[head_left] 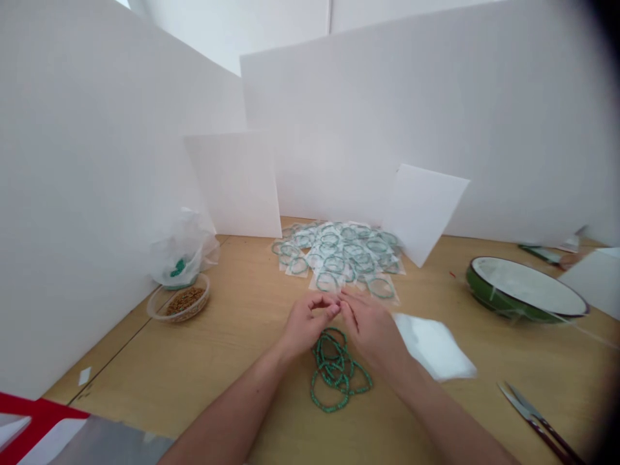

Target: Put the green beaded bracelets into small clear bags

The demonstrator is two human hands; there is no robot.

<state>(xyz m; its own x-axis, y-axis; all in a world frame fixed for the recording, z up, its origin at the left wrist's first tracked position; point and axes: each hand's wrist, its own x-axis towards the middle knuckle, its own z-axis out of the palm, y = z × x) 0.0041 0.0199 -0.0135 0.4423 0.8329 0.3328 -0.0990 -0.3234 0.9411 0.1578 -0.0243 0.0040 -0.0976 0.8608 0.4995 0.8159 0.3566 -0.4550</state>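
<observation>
2 hands: left hand [307, 323], right hand [371, 329] | fingers [334, 309] pinched, hold unclear | turquoise bead bracelets [336, 371] just below

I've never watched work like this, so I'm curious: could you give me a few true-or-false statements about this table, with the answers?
The loose green bead bracelets lie in a heap on the table: true.

The left hand and right hand meet above the heap: true.

The bagged bracelets sit inside the green basin: false; they lie in a pile beyond the hands, and the basin is off to the right.

The right hand holds the scissors: false; the scissors lie on the table at the lower right, apart from the hand.
</observation>
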